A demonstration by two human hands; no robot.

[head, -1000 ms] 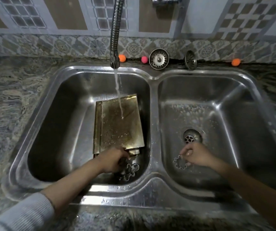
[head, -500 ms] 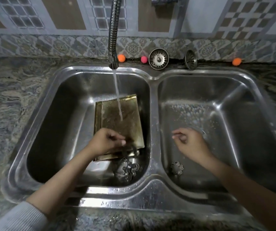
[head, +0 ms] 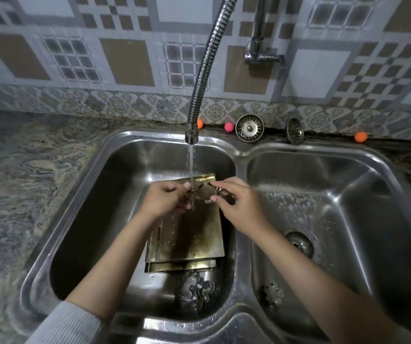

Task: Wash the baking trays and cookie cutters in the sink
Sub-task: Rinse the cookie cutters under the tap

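Both hands meet over the left basin under the running water. My left hand (head: 166, 201) and my right hand (head: 238, 203) together hold a metal cookie cutter (head: 205, 193) with a round part, right in the stream. Beneath them lie stacked brownish baking trays (head: 189, 237) on the basin floor. More cookie cutters (head: 197, 289) lie in a heap at the near end of the left basin. A flower-shaped cutter (head: 273, 293) rests alone in the right basin.
The flexible tap (head: 200, 78) pours water into the left basin of the steel double sink (head: 241, 155). The right basin's drain (head: 300, 243) is open. Two strainer plugs (head: 249, 127) and small coloured balls (head: 361, 136) sit on the back ledge. Granite counter lies left.
My left hand lifted a cutter from the near end of the left basin up into the stream. My right hand left the flower cutter in the right basin and crossed over to join.
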